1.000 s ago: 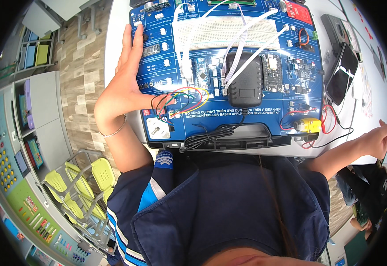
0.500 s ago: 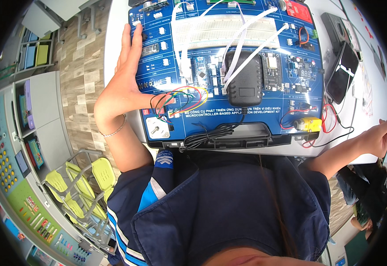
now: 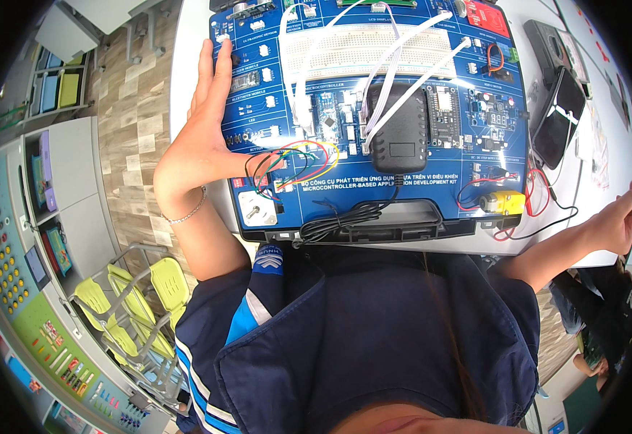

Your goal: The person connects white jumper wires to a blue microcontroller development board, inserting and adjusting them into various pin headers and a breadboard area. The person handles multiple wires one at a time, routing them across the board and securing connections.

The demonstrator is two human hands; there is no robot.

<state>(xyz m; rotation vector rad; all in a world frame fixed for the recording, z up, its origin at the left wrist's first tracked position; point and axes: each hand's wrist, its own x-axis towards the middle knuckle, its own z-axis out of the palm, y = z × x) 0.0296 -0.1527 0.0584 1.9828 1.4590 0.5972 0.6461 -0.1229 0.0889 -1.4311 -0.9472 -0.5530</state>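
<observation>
A blue electronics training board (image 3: 374,123) lies on the white table (image 3: 186,79) in front of me, with a white breadboard (image 3: 374,52), white ribbon wires and a black power adapter (image 3: 401,134) on it. My left hand (image 3: 204,134) lies flat against the board's left edge, fingers straight and apart, thumb resting near a bunch of coloured jumper wires (image 3: 294,163). My right hand (image 3: 616,220) reaches far right past the table's edge; its fingers are cut off at the picture's rim. A yellow motor (image 3: 502,203) sits at the board's front right.
A black phone (image 3: 558,126) and a dark box (image 3: 547,43) lie right of the board. The adapter's coiled black cable (image 3: 345,217) rests at the board's front edge. Stacked yellow-green chairs (image 3: 139,304) and grey shelves (image 3: 63,195) stand on my left.
</observation>
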